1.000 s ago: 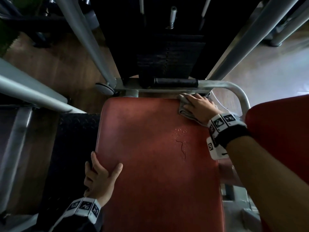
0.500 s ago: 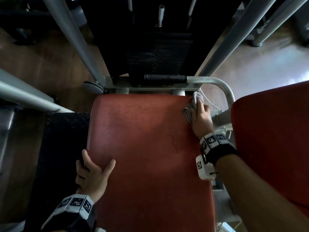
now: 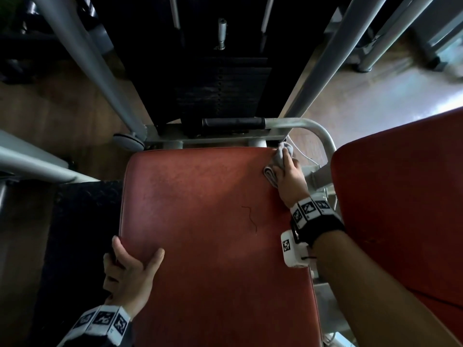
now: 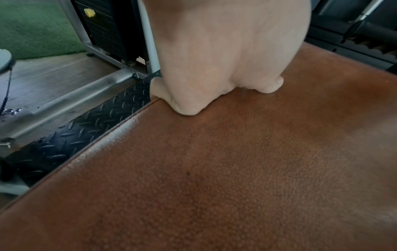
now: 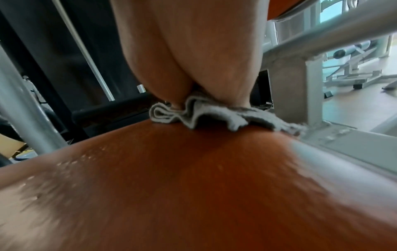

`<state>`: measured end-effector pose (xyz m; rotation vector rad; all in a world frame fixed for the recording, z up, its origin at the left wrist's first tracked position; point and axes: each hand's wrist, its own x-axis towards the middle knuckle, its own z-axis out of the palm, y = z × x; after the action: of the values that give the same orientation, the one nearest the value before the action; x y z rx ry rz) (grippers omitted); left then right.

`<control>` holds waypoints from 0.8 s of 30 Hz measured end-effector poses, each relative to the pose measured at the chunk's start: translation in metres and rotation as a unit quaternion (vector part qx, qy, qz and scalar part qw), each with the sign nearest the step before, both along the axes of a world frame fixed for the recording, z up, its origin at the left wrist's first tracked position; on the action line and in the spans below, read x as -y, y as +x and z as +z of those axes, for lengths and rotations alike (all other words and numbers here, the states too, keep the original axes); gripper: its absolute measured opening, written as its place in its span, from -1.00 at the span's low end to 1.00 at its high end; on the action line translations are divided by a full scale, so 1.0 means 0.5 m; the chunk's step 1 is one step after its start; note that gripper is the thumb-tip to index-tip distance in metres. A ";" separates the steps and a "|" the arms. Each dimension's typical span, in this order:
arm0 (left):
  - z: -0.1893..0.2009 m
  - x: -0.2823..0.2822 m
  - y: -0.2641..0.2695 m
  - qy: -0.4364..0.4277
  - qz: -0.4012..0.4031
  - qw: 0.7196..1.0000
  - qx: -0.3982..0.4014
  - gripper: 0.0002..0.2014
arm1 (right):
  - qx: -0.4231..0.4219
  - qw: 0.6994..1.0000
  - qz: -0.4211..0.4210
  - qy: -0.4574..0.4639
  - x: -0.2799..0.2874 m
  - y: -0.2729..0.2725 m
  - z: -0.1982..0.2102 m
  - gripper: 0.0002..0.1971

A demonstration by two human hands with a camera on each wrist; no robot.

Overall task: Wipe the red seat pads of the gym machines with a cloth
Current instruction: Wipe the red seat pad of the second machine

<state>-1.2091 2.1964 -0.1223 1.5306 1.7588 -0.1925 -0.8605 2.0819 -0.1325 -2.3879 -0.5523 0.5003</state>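
Observation:
The red seat pad (image 3: 213, 221) fills the middle of the head view, with a thin dark squiggle (image 3: 250, 217) on its surface. My right hand (image 3: 289, 171) holds a bunched grey cloth (image 3: 281, 152) down on the pad's far right corner, at the edge. In the right wrist view the cloth (image 5: 204, 113) is crumpled under the palm (image 5: 193, 59) on the pad (image 5: 193, 178). My left hand (image 3: 130, 266) grips the pad's left edge, thumb on top and fingers curled over the side. The left wrist view shows that hand (image 4: 225, 51) on the pad (image 4: 236, 169).
A second red pad (image 3: 400, 209) stands close on the right. A black weight stack (image 3: 220, 91) and slanted grey frame tubes rise beyond the seat. A curved grey bar (image 3: 323, 136) runs past the far right corner. Black tread plate (image 3: 82, 234) lies left of the seat.
My right hand has slid the cloth from the pad's far edge to its far right corner. The droplets near the pad's middle are gone. The left hand has kept its grip.

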 end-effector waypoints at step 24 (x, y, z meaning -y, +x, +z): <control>0.001 0.000 0.001 0.037 -0.011 0.999 -0.022 0.00 | 0.029 0.999 -0.031 -0.015 0.136 -0.150 -0.016 -0.34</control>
<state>-1.2088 2.1963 -0.1219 1.6104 1.8019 -0.1739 -0.9356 2.0139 -0.1403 -2.4460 -0.4978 0.4152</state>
